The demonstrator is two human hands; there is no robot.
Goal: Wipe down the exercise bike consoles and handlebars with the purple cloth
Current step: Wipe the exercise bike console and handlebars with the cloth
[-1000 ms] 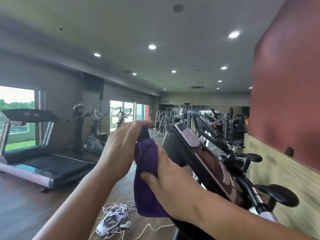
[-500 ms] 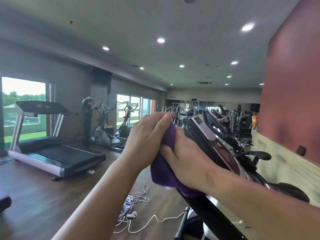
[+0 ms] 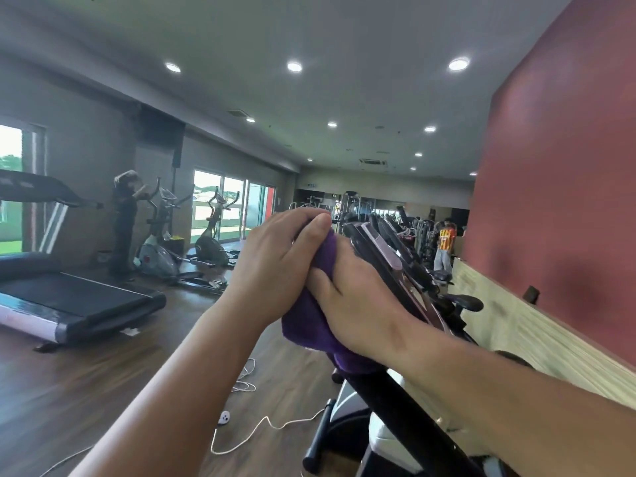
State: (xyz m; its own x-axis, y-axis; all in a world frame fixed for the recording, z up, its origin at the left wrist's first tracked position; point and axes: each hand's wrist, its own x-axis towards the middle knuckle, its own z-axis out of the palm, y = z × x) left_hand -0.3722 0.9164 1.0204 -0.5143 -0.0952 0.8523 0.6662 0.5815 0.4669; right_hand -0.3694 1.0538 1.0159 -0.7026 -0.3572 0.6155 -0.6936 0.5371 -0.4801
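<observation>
The purple cloth (image 3: 304,327) is bunched between both hands against the left side of the nearest exercise bike's console (image 3: 387,259). My left hand (image 3: 275,263) curls its fingers over the cloth's top edge. My right hand (image 3: 358,299) grips the cloth from the right and holds it against the console; its fingertips are hidden. The console is dark with a glossy face and tilts away to the right. Its black post (image 3: 399,404) runs down below my right forearm. The cloth's lower end hangs over the post.
More bikes (image 3: 461,301) line the red wall (image 3: 557,201) behind this one. A treadmill (image 3: 75,301) and ellipticals (image 3: 161,249) stand at the left, with a person (image 3: 124,232) beside them. Another person (image 3: 445,244) stands far back. White cables (image 3: 261,428) lie on the wooden floor.
My hands have come together and the cloth has bunched up between them. It hung long from my left hand a second ago. The view has shifted left.
</observation>
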